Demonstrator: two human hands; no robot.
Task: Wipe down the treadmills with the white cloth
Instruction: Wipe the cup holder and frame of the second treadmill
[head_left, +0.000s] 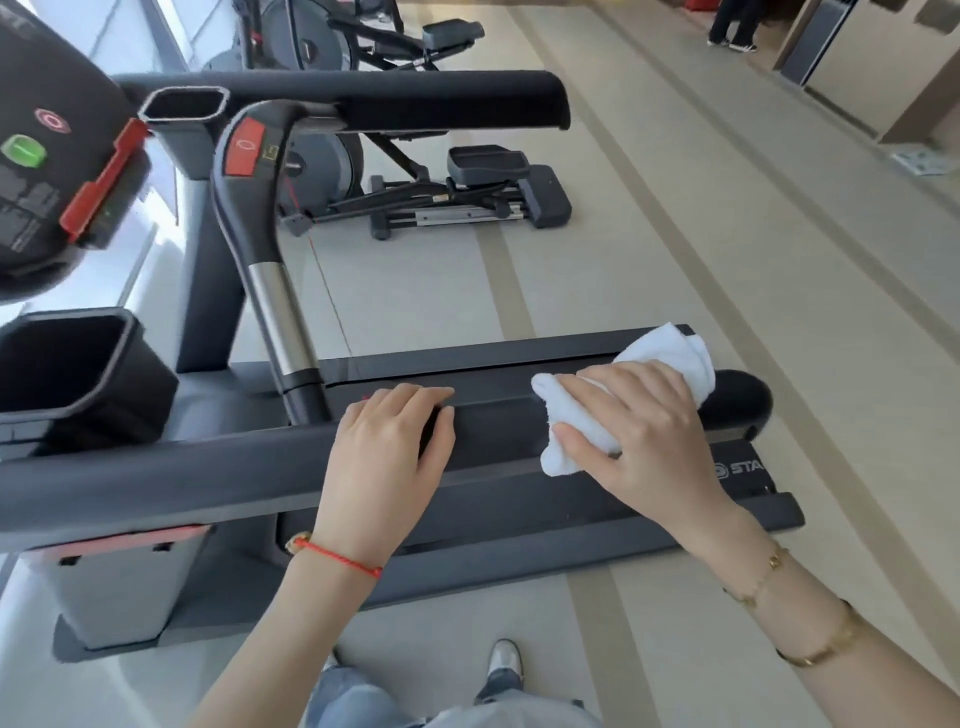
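A black treadmill (208, 483) fills the left and middle of the head view, its near side handrail (498, 431) running left to right. The white cloth (670, 358) is draped over that rail near its right end. My right hand (644, 431) lies on the cloth, fingers and thumb wrapped round it and the rail. My left hand (389, 447) rests on the rail to the left of the cloth, fingers curled over the top edge. The far handrail (415, 96) crosses the top of the view.
The console (36, 156) with a green button and a red safety clip sits at upper left, a cup holder (67, 364) below it. An elliptical trainer (426, 192) stands beyond the treadmill. Beige striped floor spreads to the right. A person stands far off (732, 26).
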